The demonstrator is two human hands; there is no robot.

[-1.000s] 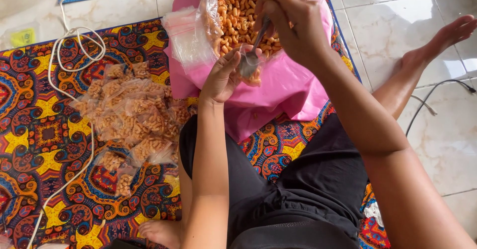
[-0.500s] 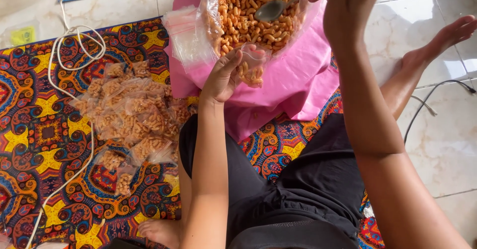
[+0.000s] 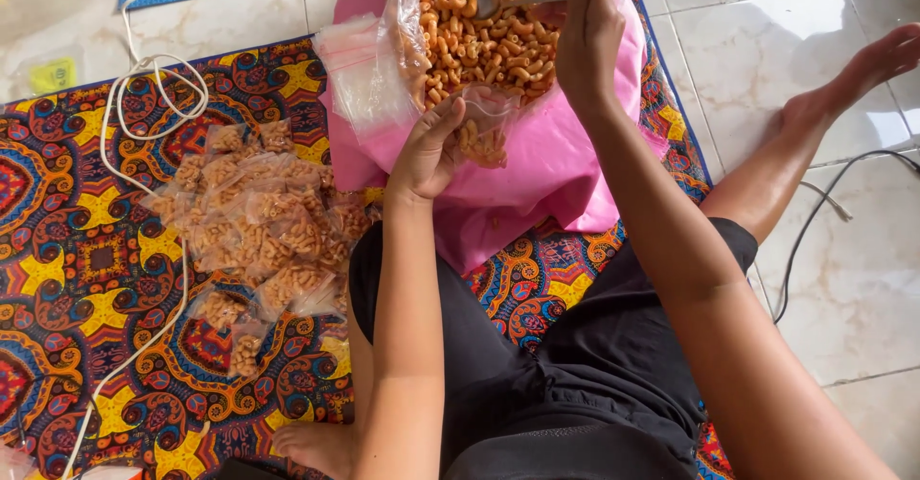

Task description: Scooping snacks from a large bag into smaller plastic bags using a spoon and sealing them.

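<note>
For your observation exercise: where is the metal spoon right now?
In the head view, the spoon is top centre, held by the right hand, its bowl dipped into the big bag of macaroni snacks.

The single head-worn view looks steeply down from close above the seated person's lap, facing forward over a patterned mat (image 3: 86,250) and tiled floor (image 3: 824,58).

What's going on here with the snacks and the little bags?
A person seated on a patterned mat holds a small clear bag, partly filled with orange macaroni snacks, in the left hand. The right hand dips a metal spoon into the large snack bag. A pile of filled small bags lies alongside.
</note>
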